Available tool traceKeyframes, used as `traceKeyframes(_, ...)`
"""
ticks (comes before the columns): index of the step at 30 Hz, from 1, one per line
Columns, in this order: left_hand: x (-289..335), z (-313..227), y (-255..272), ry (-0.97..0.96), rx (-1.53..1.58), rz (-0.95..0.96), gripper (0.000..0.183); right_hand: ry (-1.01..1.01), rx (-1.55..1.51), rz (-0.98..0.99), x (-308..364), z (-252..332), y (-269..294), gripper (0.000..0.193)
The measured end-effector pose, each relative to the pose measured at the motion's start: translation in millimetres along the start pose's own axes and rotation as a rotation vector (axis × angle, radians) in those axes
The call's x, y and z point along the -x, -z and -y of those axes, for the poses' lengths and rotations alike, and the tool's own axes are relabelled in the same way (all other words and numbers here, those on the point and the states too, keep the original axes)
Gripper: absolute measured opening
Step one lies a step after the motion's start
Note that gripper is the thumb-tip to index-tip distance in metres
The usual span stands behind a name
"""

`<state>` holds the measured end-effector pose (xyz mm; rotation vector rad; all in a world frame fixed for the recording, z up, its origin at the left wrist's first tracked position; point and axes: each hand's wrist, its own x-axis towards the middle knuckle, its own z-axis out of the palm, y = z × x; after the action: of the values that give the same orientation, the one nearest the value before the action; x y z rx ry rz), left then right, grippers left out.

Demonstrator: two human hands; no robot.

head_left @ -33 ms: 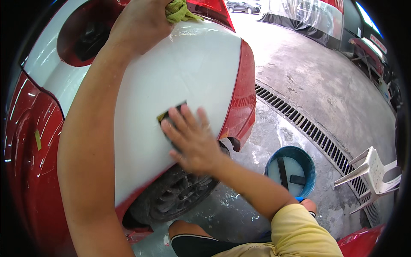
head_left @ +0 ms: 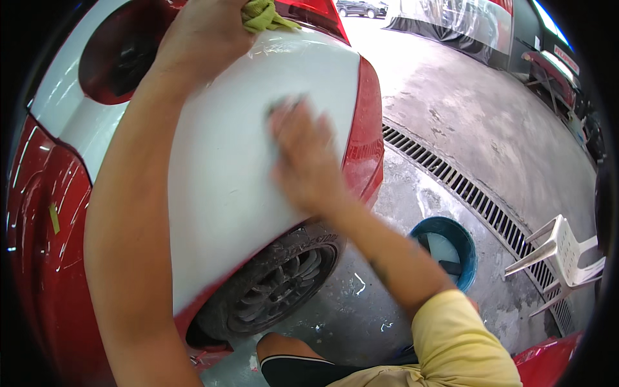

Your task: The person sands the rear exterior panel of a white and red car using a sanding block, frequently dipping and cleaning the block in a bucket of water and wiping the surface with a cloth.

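Observation:
A white-primed rear panel (head_left: 222, 213) of a red car spreads before me. Flat against its upper middle, my right hand (head_left: 306, 145) presses a dark sanding pad (head_left: 290, 102); the hand is smeared by motion and covers most of the pad. At the top of the panel, below the red tail light (head_left: 316, 11), my left hand (head_left: 216, 32) is closed on a crumpled green cloth (head_left: 263, 16). Its fingertips are hidden at the picture's upper edge. My left forearm crosses the panel's left side.
Beneath the panel is the car's wheel (head_left: 277, 284). A blue bucket (head_left: 469, 258) holds cloudy water and dark blocks, partly behind my right arm. A white plastic chair (head_left: 561, 251) stands beside the floor drain grate (head_left: 464, 184). The open fuel-filler recess (head_left: 122, 58) lies left of my left wrist.
My right hand has slid up the panel and slightly right with the sanding pad. My left hand stays at the top with the green cloth; the view has shifted slightly.

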<state>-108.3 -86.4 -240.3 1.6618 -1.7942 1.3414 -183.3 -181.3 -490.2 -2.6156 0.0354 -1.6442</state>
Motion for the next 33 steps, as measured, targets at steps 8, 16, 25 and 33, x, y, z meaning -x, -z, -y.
traceKeyframes(8,1,5,2,0.0,-0.054,0.046,0.022,-0.164,-0.15,-0.224,-66,16,0,0.074)
traceKeyframes(16,-4,19,-17,0.014,-0.032,0.11,0.033,-0.394,-0.212,-0.184,-80,-90,12,0.066)
traceKeyframes(25,-6,19,-22,0.049,-0.014,0.136,0.032,-0.421,0.045,-0.035,-60,-139,26,0.058)
traceKeyframes(33,-3,5,-34,-0.188,-0.264,0.224,0.045,-0.169,0.245,0.252,225,-217,130,0.048)
